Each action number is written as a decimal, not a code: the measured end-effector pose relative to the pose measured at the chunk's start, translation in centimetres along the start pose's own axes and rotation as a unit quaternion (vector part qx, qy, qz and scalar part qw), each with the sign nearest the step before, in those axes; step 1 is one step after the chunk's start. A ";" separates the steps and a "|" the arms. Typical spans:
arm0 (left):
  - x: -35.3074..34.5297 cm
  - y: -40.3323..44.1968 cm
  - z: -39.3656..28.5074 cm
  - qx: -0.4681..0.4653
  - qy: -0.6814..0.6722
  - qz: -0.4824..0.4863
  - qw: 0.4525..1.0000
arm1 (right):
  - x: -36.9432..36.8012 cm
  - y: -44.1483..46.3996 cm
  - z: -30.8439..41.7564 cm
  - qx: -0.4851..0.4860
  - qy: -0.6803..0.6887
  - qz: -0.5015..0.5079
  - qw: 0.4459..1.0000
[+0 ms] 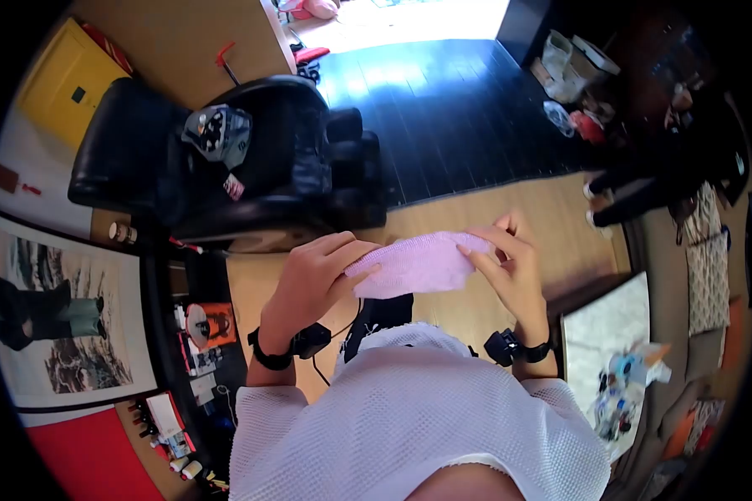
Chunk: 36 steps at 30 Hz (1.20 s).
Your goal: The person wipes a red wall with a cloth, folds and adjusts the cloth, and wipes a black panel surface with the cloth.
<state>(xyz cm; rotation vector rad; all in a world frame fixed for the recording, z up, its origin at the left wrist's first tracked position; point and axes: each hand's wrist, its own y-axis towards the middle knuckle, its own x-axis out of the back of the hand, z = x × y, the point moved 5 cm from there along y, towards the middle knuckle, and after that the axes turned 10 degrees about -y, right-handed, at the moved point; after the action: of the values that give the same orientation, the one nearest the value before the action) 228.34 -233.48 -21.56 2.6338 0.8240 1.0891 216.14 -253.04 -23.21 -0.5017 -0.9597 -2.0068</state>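
Observation:
A folded lilac-pink cloth (418,265) with a ribbed, knitted-looking texture is held up in front of my chest. My left hand (313,275) pinches its left end, thumb on the near side. At the other end, my right hand (508,257) grips the upper corner between thumb and fingers. The cloth stretches between both hands, fairly flat, its lower edge hanging loose. Black straps with small devices (313,341) sit around both wrists.
A black massage chair (259,159) with a bag on it stands ahead to the left. To the right is a table (585,342) with clutter, beside a sofa (673,321). A person (643,179) in dark clothes is at the far right. Shelves (213,334) line the left.

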 end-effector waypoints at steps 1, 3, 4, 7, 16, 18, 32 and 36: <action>0.2 2.9 2.2 0.014 -0.006 -0.012 1.000 | -1.2 3.6 -1.9 -0.018 0.018 0.008 1.000; 0.8 8.2 6.2 0.048 -0.026 -0.021 0.998 | -3.0 10.1 -4.9 -0.072 0.054 0.024 0.996; 1.2 11.2 8.3 0.021 -0.026 -0.042 0.999 | -3.4 13.6 -6.1 -0.054 0.044 0.027 0.997; 2.7 20.3 13.8 0.019 -0.054 -0.059 0.997 | -3.6 23.6 -10.7 -0.016 0.008 0.052 0.998; 2.7 47.0 28.4 -0.046 -0.003 0.000 0.999 | -6.6 47.7 -28.8 -0.078 0.023 0.057 0.995; 3.2 54.0 32.1 -0.071 0.023 -0.006 0.997 | -6.8 53.2 -33.4 -0.088 0.000 0.045 0.995; 6.7 98.8 55.1 -0.034 0.077 -0.079 0.993 | -9.8 96.4 -58.9 -0.001 0.003 0.022 1.000; 6.3 112.4 62.6 -0.016 0.016 -0.081 0.996 | -9.8 107.3 -67.4 0.006 0.000 -0.014 1.000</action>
<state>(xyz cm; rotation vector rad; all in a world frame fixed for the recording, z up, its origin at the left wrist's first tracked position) 323.36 -320.48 -22.61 2.4781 0.9990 1.0954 309.76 -338.99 -24.09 -0.4831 -0.9831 -2.0246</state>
